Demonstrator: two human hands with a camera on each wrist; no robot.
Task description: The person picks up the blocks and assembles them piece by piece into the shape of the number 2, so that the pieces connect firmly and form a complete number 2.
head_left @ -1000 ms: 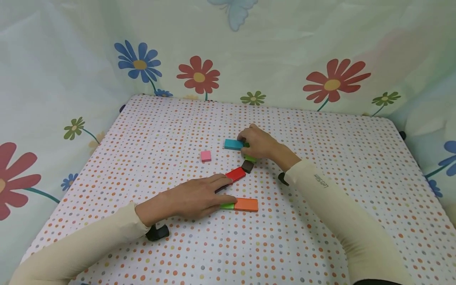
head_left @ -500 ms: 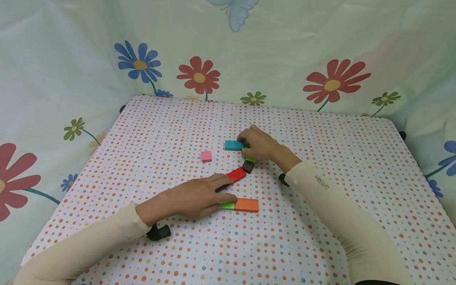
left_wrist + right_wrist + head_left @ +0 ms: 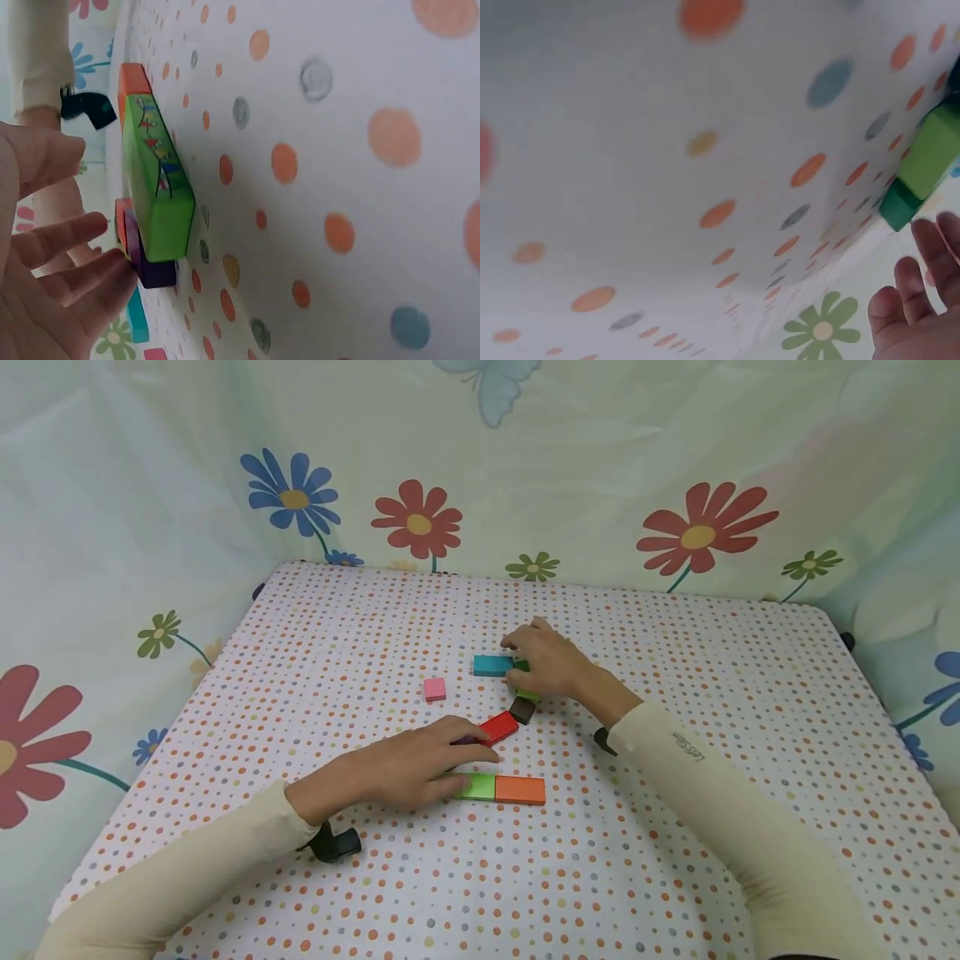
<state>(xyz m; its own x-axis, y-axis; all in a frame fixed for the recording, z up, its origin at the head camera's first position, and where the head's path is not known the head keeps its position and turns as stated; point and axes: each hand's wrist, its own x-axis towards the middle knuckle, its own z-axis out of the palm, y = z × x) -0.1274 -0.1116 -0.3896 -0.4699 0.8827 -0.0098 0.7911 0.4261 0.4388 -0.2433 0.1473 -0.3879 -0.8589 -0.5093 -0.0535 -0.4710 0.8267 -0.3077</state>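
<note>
My left hand (image 3: 416,766) hovers over the near blocks, fingers loosely bent and spread. Beneath its thumb lies a light green block (image 3: 480,787), end to end with an orange block (image 3: 521,790). In the left wrist view the fingertips are right at a purple block (image 3: 155,268), which adjoins a red block (image 3: 500,727). Farther off, my right hand (image 3: 551,662) arches over a dark green block (image 3: 522,666) and a lime green block (image 3: 932,150), partly hiding both. Its fingers are relaxed, close by the end of a teal block (image 3: 492,666).
A dark brown block (image 3: 522,710) sits between the red and lime green blocks. A small pink block (image 3: 435,689) lies apart on the left. All rest on a dotted tabletop (image 3: 675,652), with a flower-printed curtain (image 3: 585,460) behind it.
My left hand has lifted slightly, uncovering more of the light green block. The right hand's fingers have loosened and risen a little. The blocks look unmoved.
</note>
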